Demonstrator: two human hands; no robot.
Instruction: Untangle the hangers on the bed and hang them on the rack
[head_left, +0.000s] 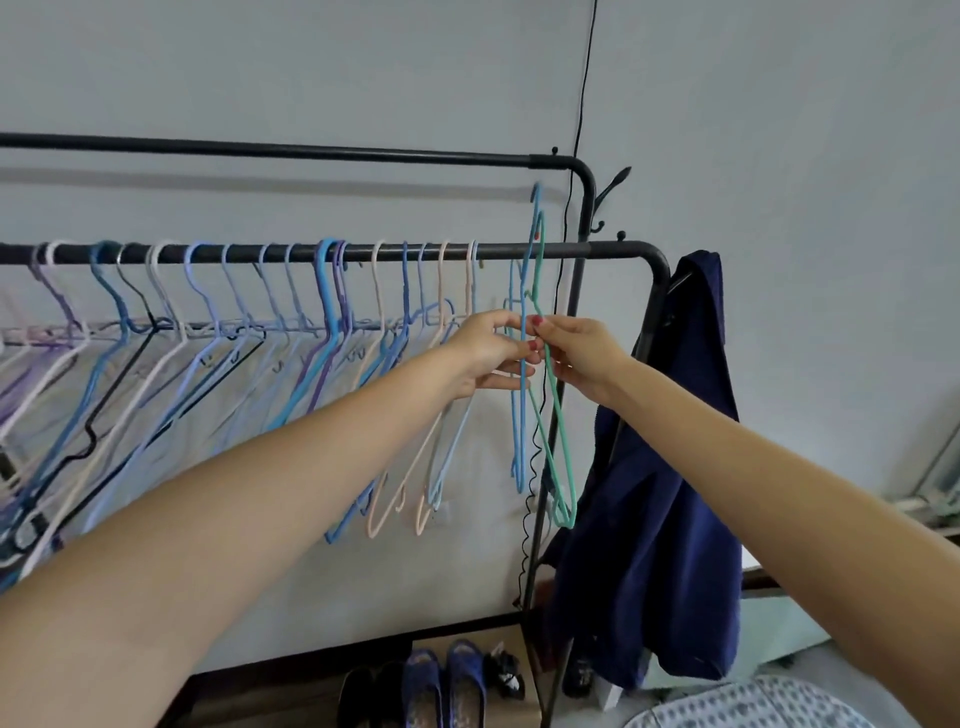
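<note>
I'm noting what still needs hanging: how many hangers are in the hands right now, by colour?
Blue hanger: 1, in the left hand
Green hanger: 1, in the right hand
Total: 2, both with hooks above the front rail, not yet on it.

The row of hangers (218, 332) runs off the left edge; the lifted hooks (537, 208) blur.
</note>
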